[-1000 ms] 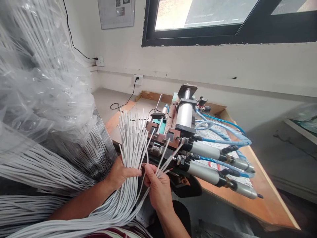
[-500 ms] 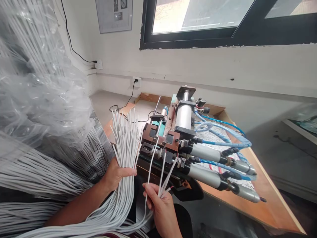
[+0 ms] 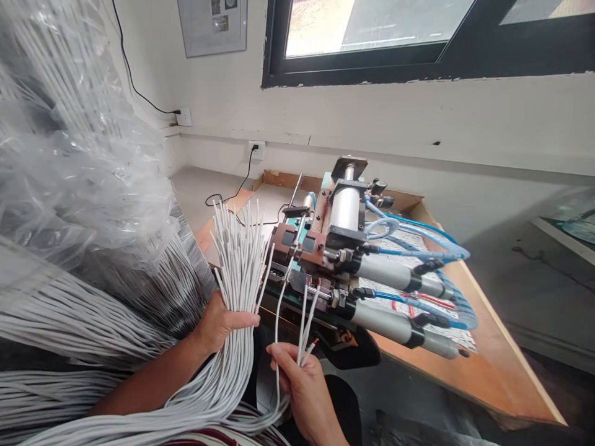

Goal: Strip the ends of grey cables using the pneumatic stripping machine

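Observation:
My left hand (image 3: 229, 323) is wrapped round a thick bundle of white cables (image 3: 238, 260), their cut ends standing up in a fan. To its right, my right hand (image 3: 297, 371) pinches one white cable (image 3: 277, 316) between thumb and fingertip. That cable runs up to the jaws of a pneumatic wire-stripping machine (image 3: 300, 248). Several other cables (image 3: 305, 322) also stick up from my right hand, some with reddish ends showing. The machine has a silver upright cylinder (image 3: 345, 207) and two grey side cylinders (image 3: 385, 322).
Plastic-wrapped piles of cables (image 3: 83, 186) crowd the left side. The machine stands on a wooden table (image 3: 493, 371) with a raised rim. Blue air hoses (image 3: 418, 253) loop on its right. A black power cord (image 3: 251, 164) runs to a wall socket.
The machine's brown jaw block and side cylinders have shifted left, closing around the single cable. Both hands keep their hold and have hardly moved.

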The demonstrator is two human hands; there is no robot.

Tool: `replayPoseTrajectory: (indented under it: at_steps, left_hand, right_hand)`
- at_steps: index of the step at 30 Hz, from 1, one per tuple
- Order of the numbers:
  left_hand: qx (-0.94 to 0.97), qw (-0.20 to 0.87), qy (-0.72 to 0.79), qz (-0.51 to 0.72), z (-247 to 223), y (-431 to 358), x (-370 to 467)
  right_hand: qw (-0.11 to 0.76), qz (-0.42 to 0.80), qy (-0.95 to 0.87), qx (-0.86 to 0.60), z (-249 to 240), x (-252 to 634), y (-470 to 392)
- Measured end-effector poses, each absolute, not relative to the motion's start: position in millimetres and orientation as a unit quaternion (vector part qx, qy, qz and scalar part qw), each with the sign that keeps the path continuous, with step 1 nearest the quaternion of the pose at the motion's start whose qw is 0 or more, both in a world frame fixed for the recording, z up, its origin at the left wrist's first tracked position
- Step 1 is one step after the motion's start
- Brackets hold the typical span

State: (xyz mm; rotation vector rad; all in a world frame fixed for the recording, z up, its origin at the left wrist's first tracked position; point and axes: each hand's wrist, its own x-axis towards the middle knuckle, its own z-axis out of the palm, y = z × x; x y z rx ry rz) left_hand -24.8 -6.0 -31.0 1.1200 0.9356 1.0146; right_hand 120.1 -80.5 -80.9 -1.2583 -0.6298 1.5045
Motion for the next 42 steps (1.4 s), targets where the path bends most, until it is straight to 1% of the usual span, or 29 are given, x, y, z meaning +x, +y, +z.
replayPoseTrajectory:
  at_steps: [3, 7, 9, 11, 12, 13, 15, 17, 20, 26, 29, 34, 38, 42]
  left_hand:
    - [0.504, 0.619, 0.414, 0.437, -31.9, -5.7, -26.3]
    - [0.518, 0.608, 0.417, 0.433, -29.2, -4.8, -25.1]
    - [0.523, 0.607, 0.415, 0.431, -27.6, -4.4, -23.0]
    - [0.528, 0.609, 0.411, 0.426, -26.3, -4.3, -20.3]
    - [0.529, 0.61, 0.412, 0.422, -25.6, -4.4, -18.8]
    - [0.53, 0.611, 0.413, 0.418, -24.9, -4.6, -17.2]
    - [0.535, 0.607, 0.418, 0.414, -23.5, -5.2, -14.5]
    - [0.539, 0.604, 0.418, 0.413, -22.6, -5.8, -13.2]
    - [0.524, 0.614, 0.417, 0.417, -23.8, -5.6, -14.5]
    - [0.471, 0.63, 0.433, 0.439, -27.7, -2.3, -17.3]
    - [0.464, 0.647, 0.42, 0.435, -27.3, -1.5, -16.0]
    - [0.47, 0.639, 0.419, 0.441, -28.2, -1.6, -14.7]
    - [0.495, 0.623, 0.42, 0.435, -27.0, -3.2, -13.7]
    - [0.51, 0.619, 0.415, 0.429, -24.8, -6.5, -13.4]
  right_hand:
    - [0.487, 0.588, -0.332, -0.553, -101.7, 118.6, -79.2]
    - [0.368, 0.511, -0.466, -0.622, -142.8, 120.5, -77.3]
    - [0.349, 0.465, -0.481, -0.657, -149.5, 124.9, -71.4]
    - [0.388, 0.401, -0.493, -0.667, -136.6, 129.2, -61.1]
    - [0.425, 0.38, -0.504, -0.649, -123.3, 130.4, -55.1]
    - [0.467, 0.384, -0.511, -0.611, -107.2, 130.7, -49.0]
    - [0.526, 0.44, -0.501, -0.528, -73.8, 128.4, -38.8]
    - [0.565, 0.475, -0.475, -0.479, -50.1, 123.6, -33.3]
    - [0.604, 0.516, -0.399, -0.457, -44.0, 117.0, -33.9]
    - [0.628, 0.568, -0.272, -0.457, -61.4, 117.9, -40.0]
    - [0.631, 0.589, -0.224, -0.452, -53.4, 120.5, -35.9]
    - [0.622, 0.635, -0.173, -0.424, -41.6, 120.5, -27.2]
    - [0.589, 0.679, -0.175, -0.401, -41.3, 115.6, -25.6]
    - [0.607, 0.637, -0.228, -0.417, -45.0, 110.3, -29.6]
